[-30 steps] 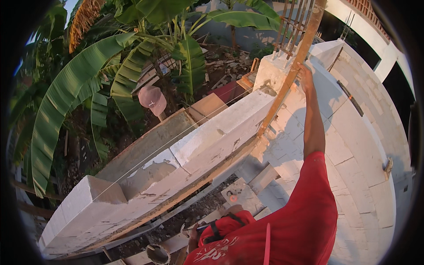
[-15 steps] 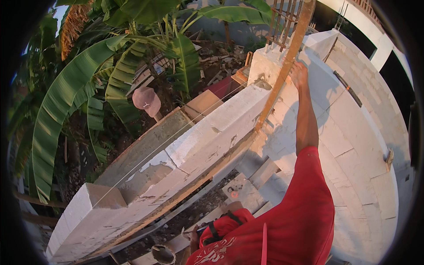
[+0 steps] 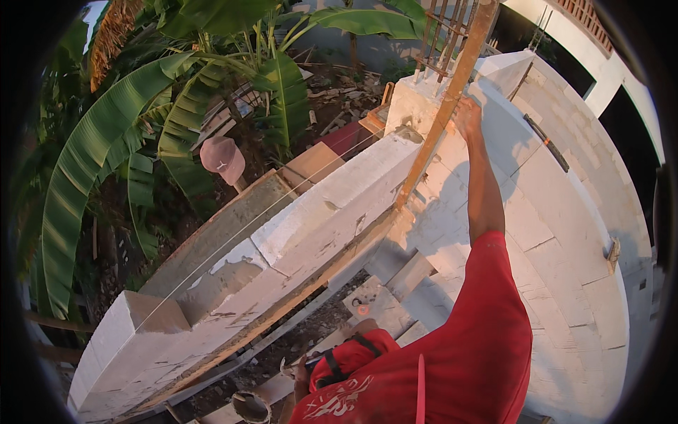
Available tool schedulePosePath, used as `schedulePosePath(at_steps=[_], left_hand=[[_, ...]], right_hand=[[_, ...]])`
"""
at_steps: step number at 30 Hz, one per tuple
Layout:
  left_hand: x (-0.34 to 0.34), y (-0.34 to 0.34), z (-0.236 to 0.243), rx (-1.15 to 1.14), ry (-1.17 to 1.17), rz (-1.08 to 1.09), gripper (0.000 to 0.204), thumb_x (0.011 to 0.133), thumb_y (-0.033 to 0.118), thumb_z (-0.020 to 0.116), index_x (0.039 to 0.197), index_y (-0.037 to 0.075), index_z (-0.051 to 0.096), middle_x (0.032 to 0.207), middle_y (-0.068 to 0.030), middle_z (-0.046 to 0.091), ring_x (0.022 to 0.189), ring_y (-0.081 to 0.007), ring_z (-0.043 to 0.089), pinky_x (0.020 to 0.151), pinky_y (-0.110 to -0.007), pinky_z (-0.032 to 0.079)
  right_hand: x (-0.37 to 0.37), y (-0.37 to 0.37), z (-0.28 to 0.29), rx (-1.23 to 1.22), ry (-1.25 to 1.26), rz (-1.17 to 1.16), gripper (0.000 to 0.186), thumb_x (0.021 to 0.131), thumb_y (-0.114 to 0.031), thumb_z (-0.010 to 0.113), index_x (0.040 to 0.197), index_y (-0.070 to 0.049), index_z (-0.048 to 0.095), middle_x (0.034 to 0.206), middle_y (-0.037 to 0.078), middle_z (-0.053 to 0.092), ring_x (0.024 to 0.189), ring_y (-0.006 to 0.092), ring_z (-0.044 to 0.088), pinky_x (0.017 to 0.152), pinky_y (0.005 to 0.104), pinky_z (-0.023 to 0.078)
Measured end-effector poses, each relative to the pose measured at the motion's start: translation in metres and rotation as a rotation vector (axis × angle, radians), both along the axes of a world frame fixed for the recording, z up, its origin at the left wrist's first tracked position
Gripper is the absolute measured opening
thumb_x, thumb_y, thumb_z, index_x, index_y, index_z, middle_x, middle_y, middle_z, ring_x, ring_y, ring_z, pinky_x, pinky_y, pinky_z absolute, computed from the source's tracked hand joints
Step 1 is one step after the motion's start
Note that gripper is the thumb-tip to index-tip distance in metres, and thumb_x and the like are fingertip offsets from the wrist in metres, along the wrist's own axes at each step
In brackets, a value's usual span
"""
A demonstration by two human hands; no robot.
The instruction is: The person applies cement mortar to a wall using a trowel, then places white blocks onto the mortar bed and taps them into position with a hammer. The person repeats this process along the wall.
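Observation:
My right hand (image 3: pixel 466 118) reaches far forward with a bent wrist, its fingers closed on the edge of a long wooden plank (image 3: pixel 450 99). The plank slants up beside a rough concrete column (image 3: pixel 412 106). Low in the picture, my left hand (image 3: pixel 301 377) is mostly hidden by my red clothing, beside a pale metal-looking tool (image 3: pixel 287 367); whether the fingers hold it I cannot make out. A bucket (image 3: pixel 251 407) is just below that hand. In front of me runs a white block wall (image 3: pixel 304 222), with grey mortar (image 3: pixel 226 283) in a gap along its top.
A taut string (image 3: pixel 258 218) runs above the wall. Steel rebar (image 3: pixel 446 39) rises from the column. A person in a pink cap (image 3: pixel 223 158) stands beyond the wall near banana leaves (image 3: pixel 106 155). A dark bar-like tool (image 3: pixel 546 143) lies on the curved block wall (image 3: pixel 558 233) to the right.
The whole view has shifted slightly, so the scene sits a little further left. My right hand stays at the plank, and the left hand remains low near the bucket.

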State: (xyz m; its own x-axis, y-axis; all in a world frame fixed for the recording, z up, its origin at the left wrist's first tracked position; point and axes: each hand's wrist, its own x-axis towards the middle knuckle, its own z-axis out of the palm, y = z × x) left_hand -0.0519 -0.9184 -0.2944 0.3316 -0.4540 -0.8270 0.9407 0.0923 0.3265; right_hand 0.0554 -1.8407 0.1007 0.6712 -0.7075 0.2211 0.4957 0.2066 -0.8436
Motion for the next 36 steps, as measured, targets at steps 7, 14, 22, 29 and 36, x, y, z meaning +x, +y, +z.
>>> schedulePosePath(at_steps=[7,14,22,29,36], left_hand=[[-0.020,0.012,0.002,0.013,0.007,0.067,0.043,0.104,0.038,0.051,0.118,0.000,0.066,0.119,-0.0197,0.070,0.110,-0.0345,0.068,0.104,-0.048,0.051],[-0.023,0.014,0.010,0.023,0.037,0.067,0.043,0.104,0.038,0.051,0.119,0.000,0.066,0.120,-0.0197,0.070,0.110,-0.0342,0.068,0.104,-0.047,0.051],[-0.027,0.019,0.016,0.022,0.048,0.082,0.044,0.104,0.038,0.051,0.121,0.000,0.066,0.120,-0.0197,0.070,0.110,-0.0338,0.068,0.104,-0.047,0.051],[-0.034,0.021,-0.015,-0.016,0.139,0.164,0.049,0.105,0.037,0.047,0.132,-0.002,0.059,0.132,-0.0200,0.064,0.122,-0.0338,0.063,0.113,-0.044,0.045],[-0.035,0.003,0.014,-0.049,-0.015,0.213,0.048,0.105,0.036,0.051,0.123,-0.006,0.064,0.118,-0.0217,0.071,0.107,-0.0324,0.070,0.102,-0.043,0.053]], right_hand=[[0.034,0.039,0.032,-0.115,0.087,-0.271,0.051,0.108,-0.049,0.035,0.122,-0.006,0.060,0.105,0.015,0.069,0.093,0.0274,0.065,0.089,0.0398,0.050],[0.041,0.040,0.029,-0.079,-0.056,-0.397,0.047,0.109,-0.046,0.040,0.130,-0.006,0.055,0.106,0.010,0.068,0.097,0.0243,0.066,0.089,0.0388,0.052],[0.040,0.021,0.018,-0.104,-0.109,-0.263,0.037,0.109,-0.032,0.040,0.113,0.000,0.058,0.091,0.017,0.067,0.086,0.0318,0.067,0.085,0.0439,0.054],[0.040,-0.001,0.015,-0.164,0.040,-0.335,0.051,0.108,-0.044,0.039,0.126,0.002,0.053,0.110,0.021,0.067,0.108,0.0388,0.066,0.108,0.0526,0.048],[0.037,-0.036,-0.002,-0.268,0.109,-0.269,0.050,0.107,-0.039,0.045,0.142,-0.003,0.047,0.137,0.015,0.056,0.128,0.0298,0.052,0.113,0.0456,0.040]])
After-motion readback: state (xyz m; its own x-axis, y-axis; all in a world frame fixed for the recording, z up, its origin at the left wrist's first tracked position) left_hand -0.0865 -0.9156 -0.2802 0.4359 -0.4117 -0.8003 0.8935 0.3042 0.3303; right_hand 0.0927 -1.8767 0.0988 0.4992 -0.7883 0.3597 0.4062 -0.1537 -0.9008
